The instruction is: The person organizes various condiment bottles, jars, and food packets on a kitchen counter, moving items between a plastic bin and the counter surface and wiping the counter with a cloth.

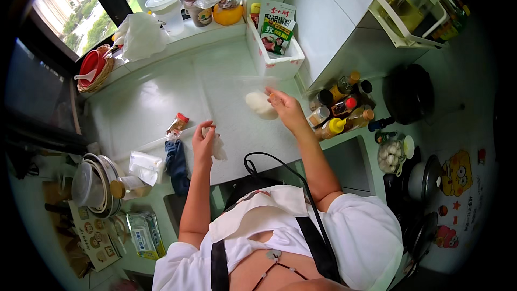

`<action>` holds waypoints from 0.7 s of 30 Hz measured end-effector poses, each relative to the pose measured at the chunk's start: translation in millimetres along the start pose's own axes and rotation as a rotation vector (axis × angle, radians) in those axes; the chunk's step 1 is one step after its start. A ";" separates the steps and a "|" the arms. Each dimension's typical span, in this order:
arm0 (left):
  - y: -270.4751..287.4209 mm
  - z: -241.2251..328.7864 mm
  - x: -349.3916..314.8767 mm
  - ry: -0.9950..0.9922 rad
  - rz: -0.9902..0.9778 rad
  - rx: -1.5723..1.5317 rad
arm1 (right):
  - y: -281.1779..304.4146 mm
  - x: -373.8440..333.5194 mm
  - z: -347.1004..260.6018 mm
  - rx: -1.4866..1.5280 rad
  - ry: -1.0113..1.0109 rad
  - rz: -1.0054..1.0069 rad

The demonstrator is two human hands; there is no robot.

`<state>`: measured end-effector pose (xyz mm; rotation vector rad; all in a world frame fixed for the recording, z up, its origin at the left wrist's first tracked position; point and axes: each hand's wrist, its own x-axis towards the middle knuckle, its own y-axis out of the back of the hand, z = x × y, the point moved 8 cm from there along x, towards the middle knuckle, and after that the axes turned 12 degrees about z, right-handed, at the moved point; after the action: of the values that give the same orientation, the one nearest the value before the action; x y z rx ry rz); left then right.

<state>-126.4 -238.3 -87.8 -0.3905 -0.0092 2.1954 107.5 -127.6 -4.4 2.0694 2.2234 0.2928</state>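
My left hand [203, 141] is closed in a pinch over the light counter, with a crumpled whitish piece [219, 148], thin like plastic or tissue, hanging beside its fingers. To the right and farther off, my right hand [286, 109] has its fingers bent at the right edge of a smooth white lump [258, 103] that looks like dough. A faint, see-through sheet [231, 83] shows around the lump, its edges blurred. Left of my left hand lie a small red packet [178, 123] and a dark blue cloth [176, 164].
Sauce bottles [344, 105] crowd the right wall. A white box [274, 57] with seasoning pouches stands at the back. Stacked bowls [97, 186] and a white packet [146, 167] are at left. Tubs and a red bowl [91, 65] line the windowsill. A black cable [280, 163] crosses my chest.
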 end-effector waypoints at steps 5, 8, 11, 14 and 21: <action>-69.6 29.0 21.9 -0.078 -0.130 0.004 | 37.1 36.2 -25.7 0.216 0.029 0.063; -89.0 36.6 27.2 -0.077 -0.125 -0.030 | 53.4 55.7 -42.5 0.329 0.094 0.094; -95.6 28.5 30.0 -0.058 -0.129 -0.033 | 63.8 70.5 -49.9 0.385 0.129 0.130; -95.3 15.6 29.2 -0.018 -0.113 -0.048 | 69.8 81.6 -43.7 0.381 0.104 0.147; -88.7 0.2 19.2 0.027 -0.068 -0.037 | 79.1 92.0 -10.8 0.335 -0.009 0.217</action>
<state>-68.3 -169.0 -80.0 -0.4341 -0.0479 2.1257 175.5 -31.9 28.0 2.4782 2.1665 -0.0836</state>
